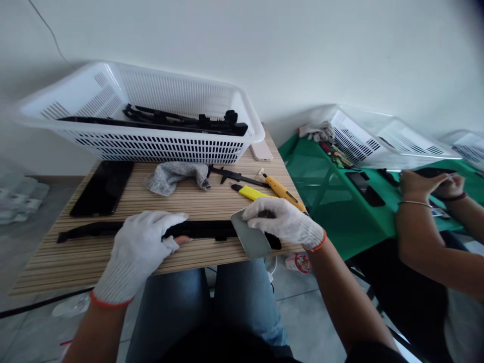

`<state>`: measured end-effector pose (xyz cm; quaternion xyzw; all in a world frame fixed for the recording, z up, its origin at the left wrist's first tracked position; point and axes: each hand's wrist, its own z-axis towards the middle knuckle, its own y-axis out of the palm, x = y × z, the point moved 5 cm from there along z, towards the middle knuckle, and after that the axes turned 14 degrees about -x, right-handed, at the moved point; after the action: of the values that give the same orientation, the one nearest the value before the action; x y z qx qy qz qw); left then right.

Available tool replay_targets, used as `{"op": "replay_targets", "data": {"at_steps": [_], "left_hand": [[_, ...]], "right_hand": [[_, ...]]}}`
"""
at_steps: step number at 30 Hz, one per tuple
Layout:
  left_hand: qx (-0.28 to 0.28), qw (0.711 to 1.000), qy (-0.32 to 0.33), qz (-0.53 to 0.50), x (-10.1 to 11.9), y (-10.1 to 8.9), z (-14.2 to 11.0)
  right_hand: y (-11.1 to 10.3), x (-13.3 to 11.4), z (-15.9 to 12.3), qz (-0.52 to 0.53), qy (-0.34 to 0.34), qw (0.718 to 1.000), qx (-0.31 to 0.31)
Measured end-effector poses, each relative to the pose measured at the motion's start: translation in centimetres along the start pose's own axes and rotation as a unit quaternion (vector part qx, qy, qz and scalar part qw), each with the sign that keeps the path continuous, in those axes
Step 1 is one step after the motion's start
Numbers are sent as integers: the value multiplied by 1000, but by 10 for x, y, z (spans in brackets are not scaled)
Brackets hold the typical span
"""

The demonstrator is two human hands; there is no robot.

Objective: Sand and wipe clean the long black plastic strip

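A long black plastic strip (91, 230) lies along the front of the striped wooden table (68, 264). My left hand (141, 247), in a white knit glove, is wrapped round the middle of the strip. My right hand (285, 222), also gloved, grips a flat grey metal scraper blade (250, 238) and holds it against the strip's right end. Both hands are closed.
A white slatted basket (143, 113) with black parts stands at the back. A black panel (103, 187), a grey cloth (172, 176), a black tool (234, 176), a yellow utility knife (251, 192) and a yellow screwdriver (283, 191) lie between. A co-worker's hands (431, 185) work at the green table (333, 217) to the right.
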<state>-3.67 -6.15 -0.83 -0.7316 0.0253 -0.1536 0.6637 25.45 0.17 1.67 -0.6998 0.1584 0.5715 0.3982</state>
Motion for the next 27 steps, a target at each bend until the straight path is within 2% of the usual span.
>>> {"op": "replay_targets", "data": {"at_steps": [3,4,6,7,11,14,16,19,20,23,24,27], "left_hand": [[0,1000,-18,5,-2,-1,0],[-1,1000,-22,6,-2,-2,0],[-6,1000,-21,3,-1,-3,0],[-7,1000,-20,0,-1,-4,0],[-6,1000,-13,-16,-3,-3,1],[-9,1000,0,-24,-4,-2,1],[-15,1000,-3,-23,-4,-1,1],[-21,1000,-6,-15,-3,-1,1],[-21,1000,-5,-11,-3,-1,1],[-19,1000,-9,-2,-1,-2,2],[-19,1000,-9,-3,-1,-3,2],[-16,1000,-7,-15,1,-4,2]], "right_hand": [[-5,9,3,-23,70,994,83],[-6,11,3,-9,91,992,88],[-4,12,3,12,122,992,38],[-6,10,3,6,123,992,22],[-23,-5,3,-62,56,995,48],[-23,-8,8,-39,41,998,-24],[-21,-9,11,-29,35,998,-50],[-10,-7,13,-69,55,990,-112],[-8,-6,13,-88,66,988,-109],[-13,-7,6,-118,70,990,0],[-12,-8,4,-119,65,991,5],[-5,-7,-2,-121,73,989,-47]]}}
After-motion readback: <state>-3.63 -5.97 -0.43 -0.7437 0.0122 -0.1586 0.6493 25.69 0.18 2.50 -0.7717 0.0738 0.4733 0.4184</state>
